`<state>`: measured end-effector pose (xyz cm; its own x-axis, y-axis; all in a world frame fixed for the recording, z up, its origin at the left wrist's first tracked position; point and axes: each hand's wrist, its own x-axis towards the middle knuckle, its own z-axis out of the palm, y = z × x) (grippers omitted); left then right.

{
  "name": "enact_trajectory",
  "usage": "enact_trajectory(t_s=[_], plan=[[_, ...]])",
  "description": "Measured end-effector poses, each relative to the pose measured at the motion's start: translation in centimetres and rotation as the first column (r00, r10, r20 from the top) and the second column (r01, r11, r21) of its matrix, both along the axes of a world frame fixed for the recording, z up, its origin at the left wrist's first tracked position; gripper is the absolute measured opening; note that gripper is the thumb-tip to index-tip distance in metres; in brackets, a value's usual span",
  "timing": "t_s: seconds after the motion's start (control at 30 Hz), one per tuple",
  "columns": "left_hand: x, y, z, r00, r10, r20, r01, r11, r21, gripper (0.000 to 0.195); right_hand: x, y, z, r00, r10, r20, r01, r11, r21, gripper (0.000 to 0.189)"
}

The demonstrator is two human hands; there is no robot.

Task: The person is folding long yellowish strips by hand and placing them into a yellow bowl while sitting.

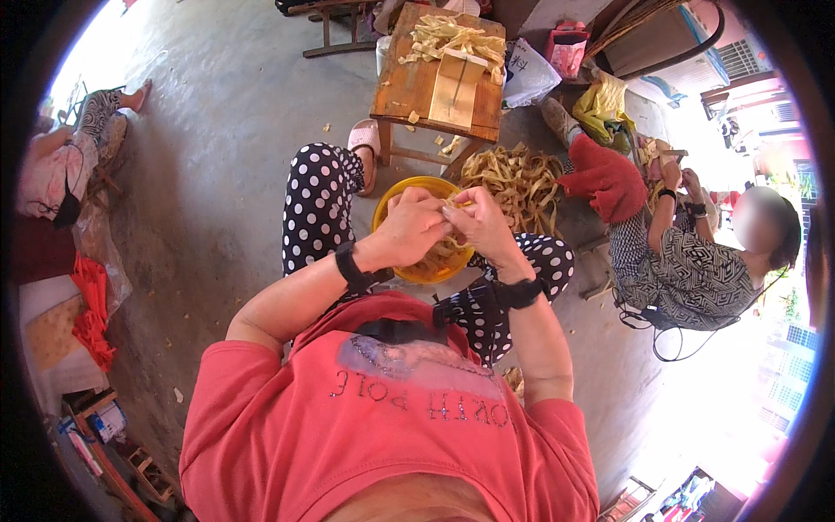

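Over a yellow plastic basin (383, 207) between my knees, my left hand (412, 222) and my right hand (481, 218) meet with bent fingers. A thin pale-yellow strip (462, 203) is pinched between them, partly hidden by the fingers. More pale strips (434, 261) lie in the basin below. A large heap of tan dried-looking strips (515, 183) spreads on the floor just beyond my right hand. Ahead, a wooden stool (401, 98) bears a pile of flat pale strips (450, 36) and a small wooden board (453, 91) with a dark line along its middle.
To the right a co-worker (698, 274) sits with a red cloth (607, 179) over the legs, hands at a wooden piece. Another person (59, 166) sits at far left. White (528, 75) and yellow (600, 107) plastic bags stand near the stool. Scraps dot the concrete floor (228, 130).
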<state>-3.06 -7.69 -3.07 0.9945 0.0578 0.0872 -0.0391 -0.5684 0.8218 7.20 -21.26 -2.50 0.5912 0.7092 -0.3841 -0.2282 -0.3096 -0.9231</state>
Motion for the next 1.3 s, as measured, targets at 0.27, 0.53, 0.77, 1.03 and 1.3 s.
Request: enact_trajectory(t_s=[0.27,0.53,0.77,1.03,1.3], plan=[[0.4,-0.9,-1.1,0.977,0.192,0.093,-0.145,0.917,-0.372,0.015,-0.4,0.8,0.8,0.986,-0.093,0.139,0.091,0.996,0.018,0.023],[1.5,1.1,0.0,0.958,0.202,-0.205,-0.247,0.212,-0.945,0.02,-0.4,1.5,1.4,0.98,-0.2,0.003,0.198,0.973,0.116,0.013],[0.4,5.1,0.0,0.974,0.19,-0.12,-0.184,0.369,-0.911,0.024,1.6,0.5,3.5,0.959,0.065,0.275,-0.065,0.998,-0.008,0.013],[5.0,7.6,4.9,0.949,-0.306,-0.074,0.27,0.911,-0.312,0.032,1.8,2.6,4.1,0.828,0.025,0.561,-0.033,0.999,0.003,0.011],[6.9,8.0,2.8,0.892,-0.35,-0.288,-0.044,0.565,-0.824,0.012,3.4,2.8,4.1,0.906,0.002,0.424,0.002,1.0,-0.009,0.01]])
